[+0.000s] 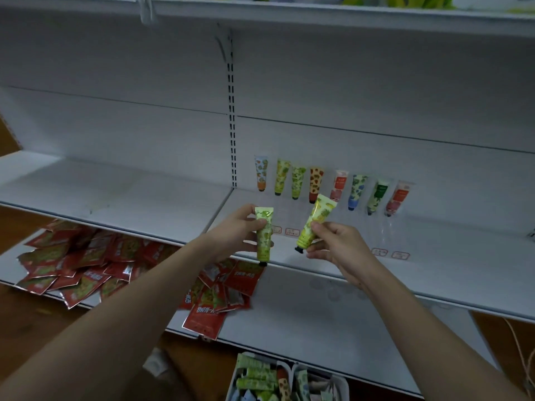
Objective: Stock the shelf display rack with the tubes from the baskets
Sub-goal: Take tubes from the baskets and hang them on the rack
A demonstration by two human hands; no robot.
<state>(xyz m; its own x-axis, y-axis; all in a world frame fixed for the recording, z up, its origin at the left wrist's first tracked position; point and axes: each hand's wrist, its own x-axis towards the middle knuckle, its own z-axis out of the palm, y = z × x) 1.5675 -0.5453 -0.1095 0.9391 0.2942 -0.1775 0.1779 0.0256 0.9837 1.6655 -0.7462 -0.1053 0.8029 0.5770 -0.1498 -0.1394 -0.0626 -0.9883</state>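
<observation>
Tubes in both hands right now: left hand [240, 230] has its grip wrapped around a green leafy tube [264, 235], held upright cap down, and right hand [337, 246] pinches a yellow tube [315, 221] tilted, cap toward the bottom left. Just past both grips, a row of tubes [333, 185] stands against the shelf [162, 198] back. Below the hands, the baskets [286, 380] hold more tubes, red packets [86, 267] off left.

— What sort of place is this?
— A shop: white metal retail shelving [115, 180] fills the frame, with price labels [292, 231] along its edge and red sachets [72, 264] heaped at eight o'clock.
</observation>
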